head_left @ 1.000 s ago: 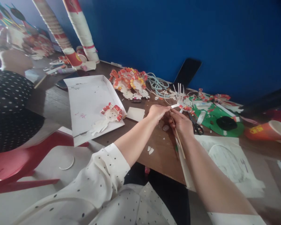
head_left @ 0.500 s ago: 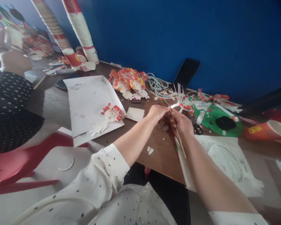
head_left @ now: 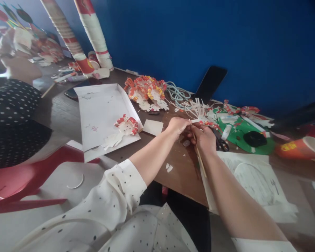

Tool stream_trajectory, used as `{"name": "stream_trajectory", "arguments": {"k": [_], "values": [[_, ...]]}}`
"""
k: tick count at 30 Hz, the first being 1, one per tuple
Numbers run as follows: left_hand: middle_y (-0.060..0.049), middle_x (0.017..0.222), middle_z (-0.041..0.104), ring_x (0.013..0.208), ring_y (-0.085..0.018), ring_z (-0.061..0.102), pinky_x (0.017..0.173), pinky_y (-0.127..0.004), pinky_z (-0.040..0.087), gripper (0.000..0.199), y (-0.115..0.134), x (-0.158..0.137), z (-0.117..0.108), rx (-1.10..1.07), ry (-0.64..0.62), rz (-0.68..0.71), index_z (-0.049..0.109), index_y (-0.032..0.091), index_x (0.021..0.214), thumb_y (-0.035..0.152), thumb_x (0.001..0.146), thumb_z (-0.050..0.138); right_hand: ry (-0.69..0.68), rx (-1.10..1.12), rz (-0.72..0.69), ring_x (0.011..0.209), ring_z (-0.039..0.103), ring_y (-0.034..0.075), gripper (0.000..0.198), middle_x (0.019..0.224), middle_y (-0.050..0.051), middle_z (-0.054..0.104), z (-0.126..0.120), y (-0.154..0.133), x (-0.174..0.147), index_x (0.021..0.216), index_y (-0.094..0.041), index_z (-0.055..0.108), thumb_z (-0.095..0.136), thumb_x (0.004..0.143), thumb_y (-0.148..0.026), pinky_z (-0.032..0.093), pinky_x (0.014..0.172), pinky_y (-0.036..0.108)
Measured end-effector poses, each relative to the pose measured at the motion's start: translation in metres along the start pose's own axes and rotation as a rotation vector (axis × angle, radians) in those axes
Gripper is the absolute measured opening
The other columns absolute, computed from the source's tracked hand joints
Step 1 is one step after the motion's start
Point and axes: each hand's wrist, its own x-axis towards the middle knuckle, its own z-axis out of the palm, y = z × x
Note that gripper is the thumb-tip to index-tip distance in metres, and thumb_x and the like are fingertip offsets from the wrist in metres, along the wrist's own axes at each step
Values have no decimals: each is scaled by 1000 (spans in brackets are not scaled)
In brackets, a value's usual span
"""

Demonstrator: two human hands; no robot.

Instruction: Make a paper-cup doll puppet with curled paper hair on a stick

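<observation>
To the right of the white tray (head_left: 97, 108), the person's left hand (head_left: 177, 126) is pinching a white strip of a fringed paper piece (head_left: 199, 112) between its fingers. The right hand (head_left: 206, 139) is curling its fingers close beneath the strip; what they are gripping cannot be told. The desk (head_left: 182, 176) is offering open brown room between tray and right forearm, its near edge running below the hands, with small paper scraps (head_left: 169, 168) lying there. The blue wall (head_left: 173, 42) is bounding the desk behind the tray. The tray is holding a paper figure (head_left: 126, 127) with red curls near its right edge, while more paper figures (head_left: 147, 91) are crowding just behind it. Far right of the tray, an orange cup (head_left: 295, 147) is tilting, its mouth facing away; its contents cannot be told.
</observation>
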Motion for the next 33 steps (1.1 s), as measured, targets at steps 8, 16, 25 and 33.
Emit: {"name": "stream_trajectory", "arguments": {"k": [8, 16, 25, 33], "values": [[-1, 51, 55, 44, -9, 46, 46, -24, 30, 17, -2, 9, -1, 132, 30, 27, 58, 13, 56, 12, 69, 69, -103, 94, 95, 49, 42, 3, 27, 71, -3, 61, 4, -8, -9, 84, -18, 64, 72, 59, -24, 22, 34, 13], [-3, 54, 57, 47, -11, 49, 47, -25, 32, 13, -3, 11, -2, 125, 50, 18, 60, 13, 61, 15, 70, 69, -222, 195, 176, 50, 37, 1, 30, 74, -3, 57, 1, -14, -11, 84, -19, 60, 74, 57, -19, 17, 33, 9], [-2, 55, 58, 47, -11, 51, 50, -25, 36, 16, -2, 9, -2, 99, 25, 17, 59, 14, 62, 18, 72, 70, -231, 275, 236, 48, 36, 0, 29, 74, -3, 56, 0, -15, -10, 90, -18, 62, 71, 63, -15, 18, 32, 6], [-2, 55, 57, 49, -11, 53, 50, -25, 35, 19, 0, 8, -2, 85, 13, 3, 60, 14, 66, 21, 70, 77, -219, 257, 244, 47, 38, 1, 28, 72, -4, 55, 1, -15, -10, 91, -20, 61, 72, 65, -18, 19, 33, 7]]}}
